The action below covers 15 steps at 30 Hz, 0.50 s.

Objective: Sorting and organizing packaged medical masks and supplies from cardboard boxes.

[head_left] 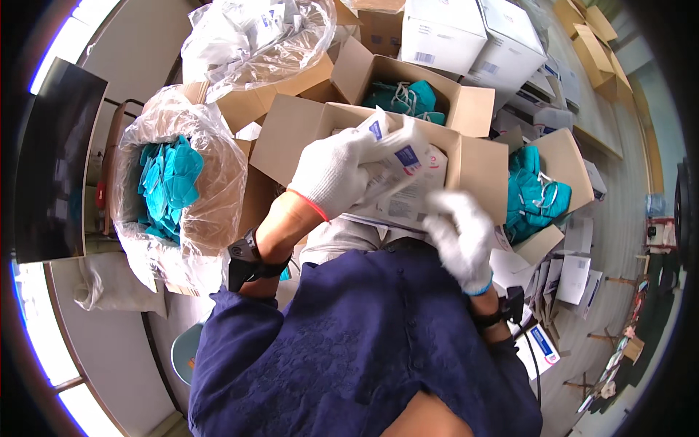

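My left hand (pixel 328 171), in a white knitted glove with a red cuff edge, is closed on a bunch of white printed pouches (pixel 397 162). The pouches are tilted over an open cardboard box (pixel 483 169) in front of my lap. More flat white pouches (pixel 405 205) lie below them, at the near side of the box. Just right of these is my right hand (pixel 461 237), in a white glove with a blue cuff edge. Motion smears its fingers, and whether it holds anything is unclear.
At left stands a plastic-lined box (pixel 215 197) of teal folded pieces (pixel 171 182). Boxes behind and at right hold tied teal bundles (pixel 408 100) (pixel 535 193). A clear bag (pixel 309 36) of white packets is at the back, beside white cartons (pixel 443 33). Flat printed packets (pixel 575 280) lie at right.
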### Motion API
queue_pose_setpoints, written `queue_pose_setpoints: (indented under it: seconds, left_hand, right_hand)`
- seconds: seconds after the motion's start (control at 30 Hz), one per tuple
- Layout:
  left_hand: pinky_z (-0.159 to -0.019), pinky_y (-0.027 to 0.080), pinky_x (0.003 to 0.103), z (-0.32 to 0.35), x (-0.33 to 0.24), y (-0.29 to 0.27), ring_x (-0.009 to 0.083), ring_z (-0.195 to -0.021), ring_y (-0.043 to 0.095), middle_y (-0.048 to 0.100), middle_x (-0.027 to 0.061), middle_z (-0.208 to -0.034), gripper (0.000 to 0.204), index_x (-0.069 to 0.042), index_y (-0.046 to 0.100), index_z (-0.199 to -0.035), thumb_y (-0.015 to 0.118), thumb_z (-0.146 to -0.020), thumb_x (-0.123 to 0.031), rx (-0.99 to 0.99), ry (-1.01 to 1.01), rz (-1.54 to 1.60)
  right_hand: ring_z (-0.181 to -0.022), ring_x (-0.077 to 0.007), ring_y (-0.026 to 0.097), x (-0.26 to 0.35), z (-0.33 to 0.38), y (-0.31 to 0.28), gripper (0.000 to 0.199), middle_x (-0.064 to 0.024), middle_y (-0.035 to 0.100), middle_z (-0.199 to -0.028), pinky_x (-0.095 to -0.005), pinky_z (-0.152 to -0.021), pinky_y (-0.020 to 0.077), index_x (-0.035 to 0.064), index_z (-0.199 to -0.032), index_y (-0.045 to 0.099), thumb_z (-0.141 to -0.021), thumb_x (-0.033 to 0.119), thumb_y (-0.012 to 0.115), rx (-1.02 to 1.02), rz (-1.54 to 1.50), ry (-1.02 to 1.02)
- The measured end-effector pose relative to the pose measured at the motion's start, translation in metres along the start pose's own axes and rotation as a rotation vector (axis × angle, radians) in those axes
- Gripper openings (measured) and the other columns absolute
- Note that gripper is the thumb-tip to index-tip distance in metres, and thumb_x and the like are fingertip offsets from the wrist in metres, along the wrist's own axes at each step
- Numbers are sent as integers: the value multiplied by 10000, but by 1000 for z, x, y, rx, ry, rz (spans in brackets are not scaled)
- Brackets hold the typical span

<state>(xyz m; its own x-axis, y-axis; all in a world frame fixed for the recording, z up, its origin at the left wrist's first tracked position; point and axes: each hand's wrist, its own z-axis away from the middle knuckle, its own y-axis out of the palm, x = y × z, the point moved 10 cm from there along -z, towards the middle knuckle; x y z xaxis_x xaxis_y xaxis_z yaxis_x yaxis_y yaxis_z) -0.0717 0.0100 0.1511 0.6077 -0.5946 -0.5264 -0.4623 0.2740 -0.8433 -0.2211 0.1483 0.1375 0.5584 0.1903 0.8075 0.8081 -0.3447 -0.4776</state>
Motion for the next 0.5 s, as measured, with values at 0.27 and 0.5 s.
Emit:
queue_pose_setpoints:
  seconds: [0.27, 0.5]
  left_hand:
    - [-823, 528, 441, -17, -18, 72, 383, -955, 656, 679, 189, -1030, 333, -61, 636, -1155, 626, -823, -92, 409, 191, -117]
    - [-1034, 470, 364, -1, -25, 61, 284, -1271, 530, 503, 59, -1434, 591, -215, 559, -1372, 592, -813, -25, 67, 519, 69]
  right_hand:
    - [-808, -241, 699, -33, -41, -6, 258, -104, 702, -920, -327, -711, 547, 59, -1018, 672, -776, 82, 758, -56, 48, 88]
    - [-779, -252, 693, -29, -37, 4, 306, -97, 692, -888, -351, -698, 548, 85, -1012, 661, -729, 49, 772, -142, 221, -7]
